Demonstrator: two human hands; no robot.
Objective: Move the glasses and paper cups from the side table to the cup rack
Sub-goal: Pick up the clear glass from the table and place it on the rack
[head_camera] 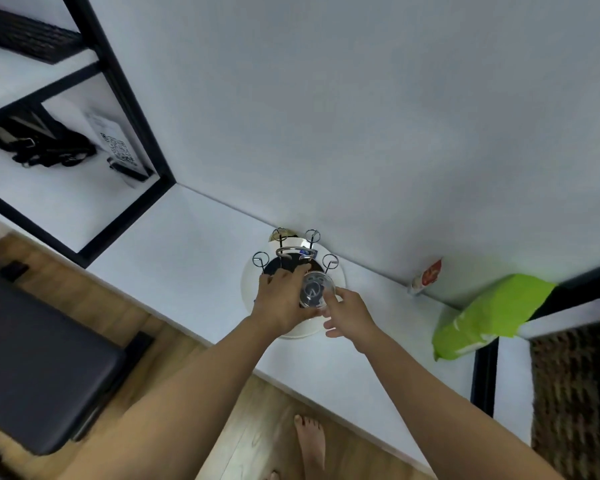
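Both hands hide most of the cup rack's [293,252] lower part and its round white base [338,277], so what hangs there is hard to make out. The left hand [281,301] grips a clear glass [317,289] over the rack's near side. The right hand [349,311] touches the glass with loosely spread fingers. A green packet [489,315] lies well apart on the white counter [187,244].

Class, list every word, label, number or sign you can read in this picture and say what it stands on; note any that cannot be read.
No text here can be quoted.
White card on the black-framed shelf: a QR-like code pattern, too blurred to read.
Red and white packet by the wall: a pale mark, unreadable.
Green bag: faint white marks, too blurred.
Cup rack: a small blue patch, illegible.
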